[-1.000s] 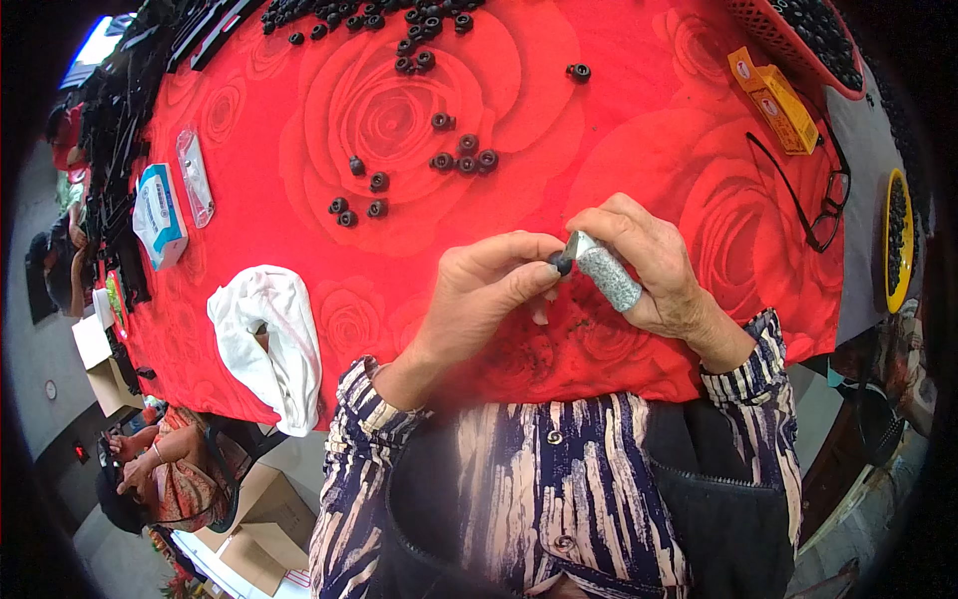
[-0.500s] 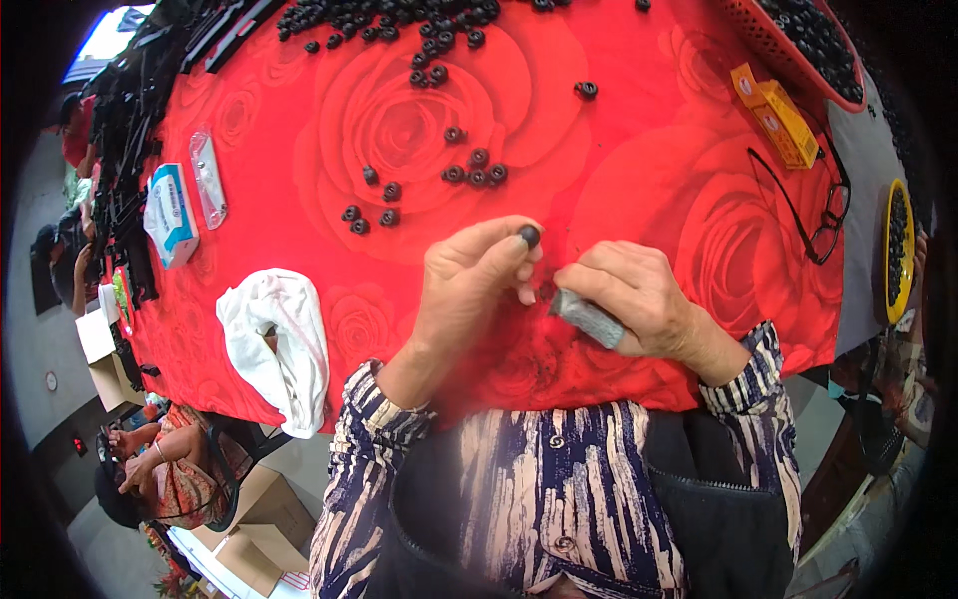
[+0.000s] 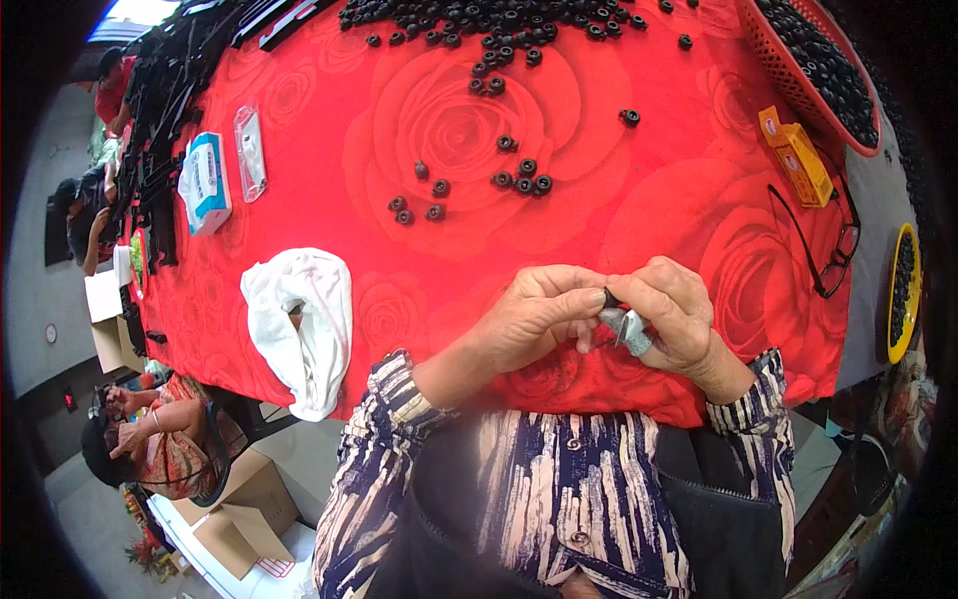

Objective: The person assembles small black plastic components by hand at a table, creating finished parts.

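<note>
My left hand (image 3: 539, 317) pinches a small round black part (image 3: 611, 299) between thumb and fingertips. My right hand (image 3: 683, 317) is closed around a short tool wrapped in grey tape (image 3: 633, 333); its working end is hidden among my fingers. Both hands meet just above the red cloth, in front of my body, with the black part between them. Beyond them lie a few loose black ring-shaped parts (image 3: 526, 186), each with a hole in the middle. A larger heap of the same parts (image 3: 489, 20) spreads along the far edge.
A white cloth (image 3: 329, 299) lies left of my hands, with a blue and white packet (image 3: 206, 185) and a clear case (image 3: 250, 155) beyond. Rightward are eyeglasses (image 3: 833, 270), a yellow box (image 3: 798, 160), a red basket (image 3: 766, 60) and a yellow tray (image 3: 906, 339). Black strips (image 3: 175, 140) line the left edge.
My hands have come together: the left moved right with the black part, up to the taped tool in my right hand. The view has shifted slightly.
</note>
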### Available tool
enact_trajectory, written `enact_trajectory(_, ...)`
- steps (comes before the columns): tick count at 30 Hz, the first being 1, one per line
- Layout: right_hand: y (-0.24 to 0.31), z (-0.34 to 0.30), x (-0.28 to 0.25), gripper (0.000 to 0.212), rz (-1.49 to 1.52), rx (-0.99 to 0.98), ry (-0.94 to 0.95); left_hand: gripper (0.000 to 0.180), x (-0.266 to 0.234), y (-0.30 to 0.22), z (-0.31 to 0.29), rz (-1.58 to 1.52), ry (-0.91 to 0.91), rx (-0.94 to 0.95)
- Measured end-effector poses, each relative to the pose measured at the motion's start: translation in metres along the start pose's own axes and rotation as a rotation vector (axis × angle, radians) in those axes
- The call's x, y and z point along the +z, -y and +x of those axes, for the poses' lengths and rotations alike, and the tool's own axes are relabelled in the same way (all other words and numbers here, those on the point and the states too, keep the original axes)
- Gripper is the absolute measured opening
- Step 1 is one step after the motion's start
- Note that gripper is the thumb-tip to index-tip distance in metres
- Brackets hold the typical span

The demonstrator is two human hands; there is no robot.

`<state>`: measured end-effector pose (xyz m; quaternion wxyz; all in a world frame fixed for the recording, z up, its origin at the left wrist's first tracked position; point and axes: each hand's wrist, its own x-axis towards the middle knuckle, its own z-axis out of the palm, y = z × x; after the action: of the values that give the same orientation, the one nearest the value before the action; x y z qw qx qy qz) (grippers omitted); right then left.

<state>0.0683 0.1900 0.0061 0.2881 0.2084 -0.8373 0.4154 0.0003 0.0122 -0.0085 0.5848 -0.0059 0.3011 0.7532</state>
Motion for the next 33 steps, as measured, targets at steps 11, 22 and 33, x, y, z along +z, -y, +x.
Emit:
enact_trajectory(11,0.0008,-0.0014,-0.0001,0.041,-0.105,-0.128,-0.007,0.022,0.0001,-0.0020,0.0017,-0.003,0.024,0.003)
enact_trajectory(22,0.0005,-0.0008,0.0022,0.029,-0.099,-0.080,-0.043,0.023,0.0037,-0.0049,0.0006,0.076,0.002,0.036)
enact_trajectory(33,-0.0010,-0.0068,-0.0012,0.032,-0.073,-0.068,0.005,0.024,0.0031,-0.0090,0.0002,0.158,0.045,0.073)
